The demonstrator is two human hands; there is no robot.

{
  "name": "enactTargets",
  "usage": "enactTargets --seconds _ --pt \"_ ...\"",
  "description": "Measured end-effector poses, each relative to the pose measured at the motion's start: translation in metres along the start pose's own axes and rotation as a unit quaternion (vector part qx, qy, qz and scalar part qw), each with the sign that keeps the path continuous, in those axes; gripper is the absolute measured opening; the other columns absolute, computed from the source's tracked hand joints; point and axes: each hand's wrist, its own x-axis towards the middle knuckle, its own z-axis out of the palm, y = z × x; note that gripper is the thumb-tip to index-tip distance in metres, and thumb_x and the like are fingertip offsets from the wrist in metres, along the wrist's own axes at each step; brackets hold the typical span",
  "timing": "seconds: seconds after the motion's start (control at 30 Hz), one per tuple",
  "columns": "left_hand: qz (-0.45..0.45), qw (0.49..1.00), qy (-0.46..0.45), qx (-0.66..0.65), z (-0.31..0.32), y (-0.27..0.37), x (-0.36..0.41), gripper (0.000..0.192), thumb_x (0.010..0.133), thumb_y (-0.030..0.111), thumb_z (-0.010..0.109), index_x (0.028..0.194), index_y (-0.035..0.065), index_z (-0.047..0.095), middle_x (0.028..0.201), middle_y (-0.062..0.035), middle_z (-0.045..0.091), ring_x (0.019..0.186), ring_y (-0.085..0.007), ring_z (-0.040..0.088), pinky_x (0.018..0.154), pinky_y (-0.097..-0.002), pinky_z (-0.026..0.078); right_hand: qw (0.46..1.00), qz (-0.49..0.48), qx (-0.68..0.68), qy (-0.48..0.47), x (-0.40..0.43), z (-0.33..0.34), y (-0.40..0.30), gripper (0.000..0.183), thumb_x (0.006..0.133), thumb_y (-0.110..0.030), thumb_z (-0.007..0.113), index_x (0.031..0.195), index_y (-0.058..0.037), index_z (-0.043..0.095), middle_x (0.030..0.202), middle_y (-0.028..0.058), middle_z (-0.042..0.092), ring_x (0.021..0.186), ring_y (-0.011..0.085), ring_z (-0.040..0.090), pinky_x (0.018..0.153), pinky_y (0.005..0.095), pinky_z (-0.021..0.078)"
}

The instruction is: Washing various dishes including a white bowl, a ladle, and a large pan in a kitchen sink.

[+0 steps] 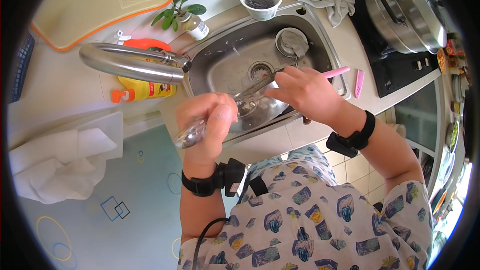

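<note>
My right hand (309, 92) is closed around a pink-handled knife (335, 72); its dark wet blade points left across the front of the sink (221, 67). My left hand (208, 120) is a fist around a glossy, silvery wet thing (190, 135), whose kind I cannot tell. That thing pokes out at the near side of the fist. The blade's far end comes close to my left fingers; whether they touch is hidden. Beneath both hands a shiny metal pan (258, 114) sits in the front of the sink, partly covered by the hands and blade.
A steel faucet (131, 62) arches in from the left, near yellow detergent bottles (163, 89). A small bowl with a grey cloth (296, 43) stands in the sink. Right of it lie a pink blade cover (359, 83) and a black cooktop (390, 71) with a steel steamer pot (403, 11).
</note>
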Motion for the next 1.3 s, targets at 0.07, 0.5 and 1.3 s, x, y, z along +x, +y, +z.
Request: enactTargets --seconds 0.07,0.5,1.3 --pt "-0.006 1.000 0.004 0.009 0.001 0.000 -0.001 0.036 0.091 0.020 0.051 0.060 0.0076 0.038 0.049 -0.0010 0.039 0.044 -0.0126 0.036 0.050 -0.0312 0.038 0.999 -0.012 0.003 0.034 0.001 0.002 0.001 0.027 0.071 -0.012 0.061 0.097 -0.0168 0.065 0.077 0.0002 0.045 0.078 0.0172 0.053 0.062 0.0293 0.0456" --pt "-0.017 1.000 -0.015 0.008 0.000 0.001 -0.006 0.026 0.083 0.011 0.059 0.063 -0.0021 0.050 0.058 -0.0073 0.051 0.052 -0.0142 0.045 0.049 -0.0275 0.036 0.996 -0.072 0.022 0.052 0.012 0.005 0.013 0.025 0.070 -0.015 0.060 0.095 -0.0160 0.065 0.081 0.0004 0.048 0.079 0.0171 0.054 0.063 0.0293 0.0459" --pt "-0.029 0.993 -0.064 0.095 -0.002 0.008 -0.011 0.025 0.078 0.014 0.056 0.061 -0.0011 0.045 0.056 -0.0078 0.046 0.052 -0.0196 0.046 0.051 -0.0308 0.040 0.984 -0.173 0.023 -0.032 0.037 -0.005 0.022 0.008 0.073 -0.015 0.058 0.081 -0.0136 0.059 0.086 -0.0010 0.050 0.085 0.0179 0.053 0.070 0.0307 0.0446"
